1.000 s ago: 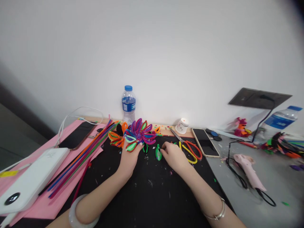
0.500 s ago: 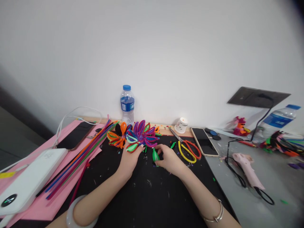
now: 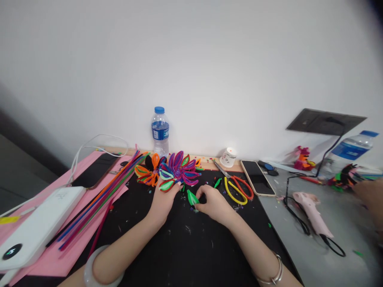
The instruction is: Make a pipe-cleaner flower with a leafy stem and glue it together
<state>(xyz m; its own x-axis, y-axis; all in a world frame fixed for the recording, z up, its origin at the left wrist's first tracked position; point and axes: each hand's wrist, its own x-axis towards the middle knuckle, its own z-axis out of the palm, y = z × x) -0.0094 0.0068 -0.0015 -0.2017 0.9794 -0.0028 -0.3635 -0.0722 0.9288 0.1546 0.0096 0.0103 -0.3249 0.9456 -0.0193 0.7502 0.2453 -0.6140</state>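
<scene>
Over the black mat, my left hand holds a multicoloured flower with purple, blue, red and green looped petals; its grip is partly hidden beneath the petals. My right hand pinches a green leaf-shaped loop between thumb and fingers, a little to the right of and below the flower. The leaf and the flower are apart. An orange, black and green flower lies just left of the held one. A smaller green leaf piece rests beyond my right hand.
Scissors, a paper cup and a phone lie right of the hands. A bottle stands behind. At left are fuzzy stems and a power bank; at right, a pink glue gun and another person's hand.
The green leaf in my right hand has swung slightly left and tilted, its tip now pointing up and left. Another person's hand has come in at the right edge. My left hand is nearly still.
</scene>
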